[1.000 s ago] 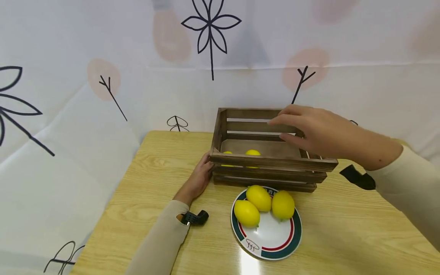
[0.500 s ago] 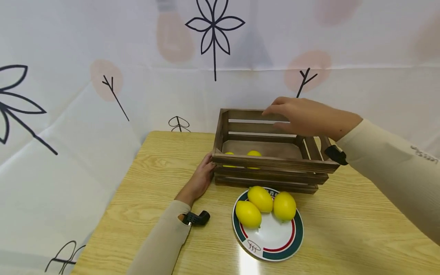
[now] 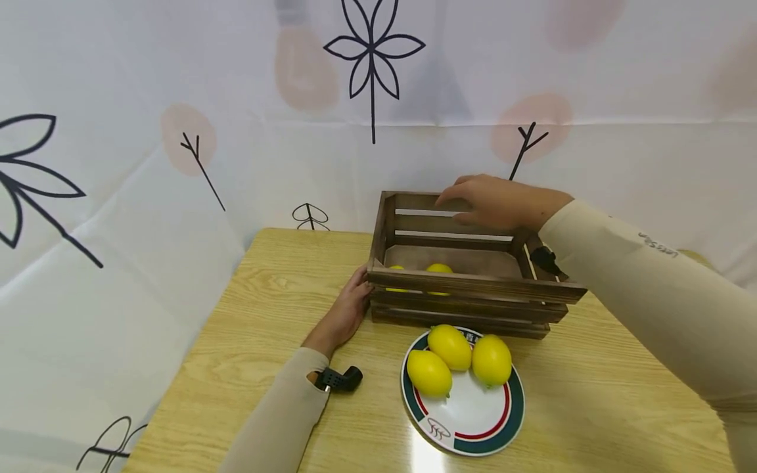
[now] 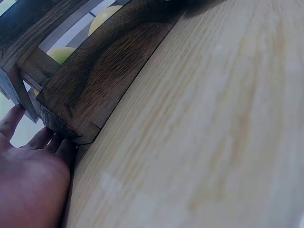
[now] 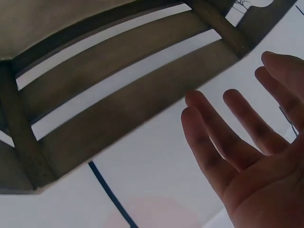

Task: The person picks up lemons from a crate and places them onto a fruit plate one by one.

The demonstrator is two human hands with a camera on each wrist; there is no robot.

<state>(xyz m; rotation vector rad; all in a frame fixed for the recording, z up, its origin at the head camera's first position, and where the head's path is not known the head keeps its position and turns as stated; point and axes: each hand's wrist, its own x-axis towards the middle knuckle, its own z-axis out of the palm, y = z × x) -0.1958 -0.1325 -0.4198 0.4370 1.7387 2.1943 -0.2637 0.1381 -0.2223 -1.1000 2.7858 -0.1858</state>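
Observation:
A brown slatted wooden crate stands on the table, two yellow lemons partly showing inside at its left. My left hand is at the crate's left end; in the left wrist view its fingertips touch the wood near the bottom corner. Over the crate's back part hovers my right hand, holding nothing. Its fingers are spread and slightly bent in the right wrist view, by the back slats. In front of the crate, three lemons lie on a round plate.
The light wooden table ends at the left in front of a white patterned cloth. That cloth also hangs right behind the crate. The plate, green and red at the rim, sits close to the crate's front.
My right hand has moved left, from the crate's right side to over its back middle, fingers still apart. The left hand stays at the crate's end. Lemons and plate keep their places.

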